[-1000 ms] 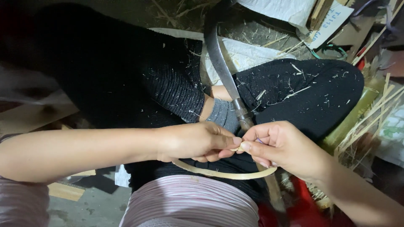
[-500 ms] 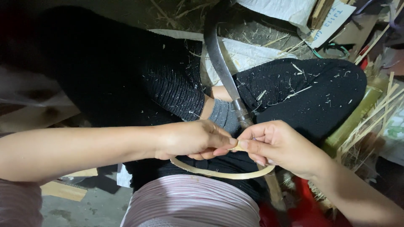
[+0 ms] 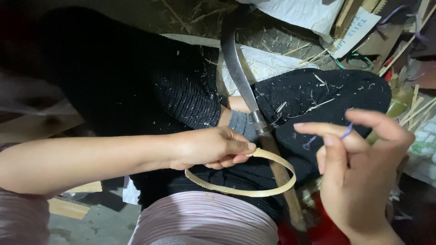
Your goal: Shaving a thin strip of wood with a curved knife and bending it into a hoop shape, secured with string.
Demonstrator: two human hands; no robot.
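Right hand [image 3: 359, 172]: wrist cut off by the bottom edge at 5 o'clock. Purple thread [image 3: 346, 132] in its fingers [image 3: 334, 149] is too thin to trace; most of it is hidden behind them. Left hand [image 3: 209, 147] covers the joint of the bamboo strip loop [image 3: 245, 192]. Curved blade [image 3: 236, 63]: tip lost in the dark at 12 o'clock. Wooden handle [image 3: 284, 181]: end hidden behind the right hand.

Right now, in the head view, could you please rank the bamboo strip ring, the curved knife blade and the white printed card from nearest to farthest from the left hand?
1. Bamboo strip ring: pinched in the left hand.
2. Curved knife blade: just right, running upward.
3. White printed card: upper right, among scraps.
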